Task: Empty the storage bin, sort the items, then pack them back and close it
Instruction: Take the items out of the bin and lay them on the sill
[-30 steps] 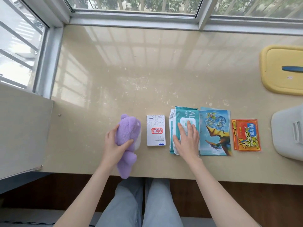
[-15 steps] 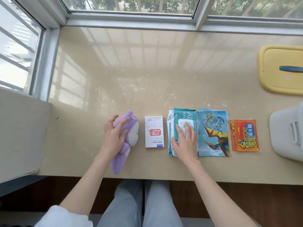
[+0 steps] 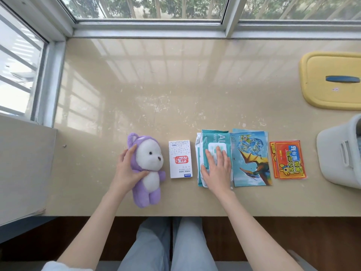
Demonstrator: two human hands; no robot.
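Observation:
A purple and white plush bear [image 3: 149, 169] lies face up on the beige counter, and my left hand [image 3: 128, 170] grips its left side, thumb across its chest. To its right sit a white box with a red stamp [image 3: 180, 159], a stack of teal wipes packs [image 3: 213, 151], a dinosaur picture pack [image 3: 250, 159] and red-orange heat-pad packets [image 3: 288, 159]. My right hand [image 3: 216, 169] rests flat on the wipes packs, fingers spread. The grey storage bin [image 3: 340, 153] stands at the right edge. Its yellow lid [image 3: 332, 79] lies behind it.
A window frame [image 3: 148, 30] runs along the back and left of the counter [image 3: 136, 90]. A low beige panel [image 3: 23, 165] borders the counter's left end. My legs are under the counter's front edge.
My left hand has turned the plush bear from face down to face up and straightened it. My right hand has stayed on the wipes packs.

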